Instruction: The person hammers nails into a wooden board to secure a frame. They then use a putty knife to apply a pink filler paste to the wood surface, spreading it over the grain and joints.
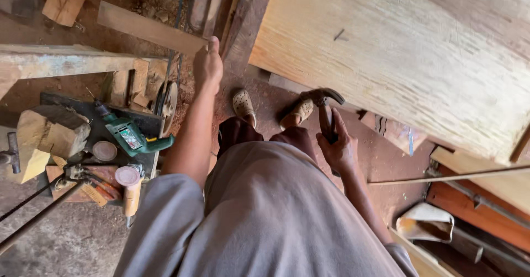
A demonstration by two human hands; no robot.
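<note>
Across the right, a broad pale plywood panel (pixel 419 51) leans over the red dirt floor (pixel 381 161). I judge nailing is underway: my right hand (pixel 338 147) has its grip closed on a steel-headed claw hammer (pixel 324 111), near the panel's lower edge. My left hand (pixel 208 64) presses a long wooden batten (pixel 149 28), grip loose. A green power drill (pixel 130 133) lies on the cluttered desk (pixel 66 103), left.
</note>
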